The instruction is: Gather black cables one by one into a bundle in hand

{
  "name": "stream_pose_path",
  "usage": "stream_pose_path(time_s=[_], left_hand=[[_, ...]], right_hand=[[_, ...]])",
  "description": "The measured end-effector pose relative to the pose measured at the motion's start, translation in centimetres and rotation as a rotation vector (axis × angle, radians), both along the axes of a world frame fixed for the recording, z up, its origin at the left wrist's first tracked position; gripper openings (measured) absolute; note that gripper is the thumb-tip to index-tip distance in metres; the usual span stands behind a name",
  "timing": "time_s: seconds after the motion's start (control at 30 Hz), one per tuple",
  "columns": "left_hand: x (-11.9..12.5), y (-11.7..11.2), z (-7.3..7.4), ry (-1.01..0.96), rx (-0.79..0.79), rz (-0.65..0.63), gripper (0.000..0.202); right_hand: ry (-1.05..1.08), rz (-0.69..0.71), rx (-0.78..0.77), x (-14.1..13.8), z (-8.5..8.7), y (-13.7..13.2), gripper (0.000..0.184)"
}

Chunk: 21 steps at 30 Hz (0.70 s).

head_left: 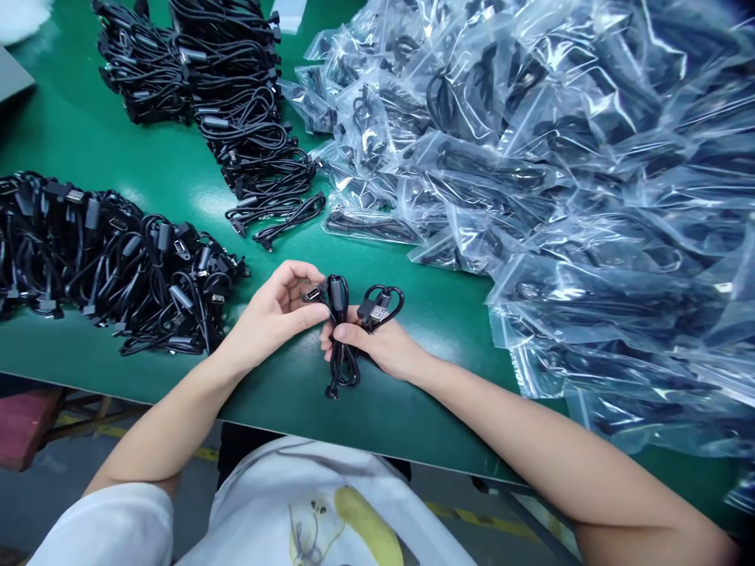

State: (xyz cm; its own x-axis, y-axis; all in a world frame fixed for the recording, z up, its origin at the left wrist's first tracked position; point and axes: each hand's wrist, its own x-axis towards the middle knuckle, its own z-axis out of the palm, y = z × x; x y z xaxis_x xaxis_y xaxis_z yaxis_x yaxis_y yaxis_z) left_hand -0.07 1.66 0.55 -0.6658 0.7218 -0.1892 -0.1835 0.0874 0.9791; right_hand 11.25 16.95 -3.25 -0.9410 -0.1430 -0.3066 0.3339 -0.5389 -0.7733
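- Two hands on one black coiled cable [338, 358], held just above the near edge of the green table [177, 169], centre of view.
- Left hand [274, 314]: thumb and fingertips pinched on the plug [312, 295] at the top end of that cable.
- Right hand [386, 346]: closed, thumb pressed across the cable's middle. A second coil [382, 303] with a metal connector sits on the same fingers.
- Lower loops and the tail plug hang free below both hands, past the table edge.
- Loose-cable pile [106, 259] lies to the left, near the left wrist. Another stack of cables [236, 102] lies further back.
- Heap of clear bagged cables [560, 196] fills the right side, just beside the right forearm.
- Risk: the right hand carries two coils. If the thumb slackens, my guess is the loops tangle or one drops.
- Risk: the hanging tail could snag on the table edge and pull the coil open.
- Risk: the bags look slick and are stacked high. A forearm nudge could slide some off the near edge.
- Risk: a pull on the plug alone loads the plug joint.
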Motion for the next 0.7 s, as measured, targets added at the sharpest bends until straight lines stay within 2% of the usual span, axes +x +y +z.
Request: stream_pose_path(time_s=[0.17,0.3,0.5,0.7], left_hand=[[0.34,0.59,0.08,0.060,-0.079,0.045,0.049],[0.39,0.67,0.14,0.030,-0.100,0.032,0.044],[0.29,0.53,-0.07,-0.031,-0.071,0.082,0.044],[0.13,0.41,-0.13,-0.125,-0.021,0.052,0.042]], right_hand=[[0.025,0.036,0.159,0.03,0.43,-0.13,0.049],[0.041,0.060,0.269,0.10,0.36,-0.29,0.048],[-0.013,0.029,0.290,0.05,0.11,-0.57,0.046],[-0.025,0.022,0.309,0.00,0.18,-0.61,0.045]])
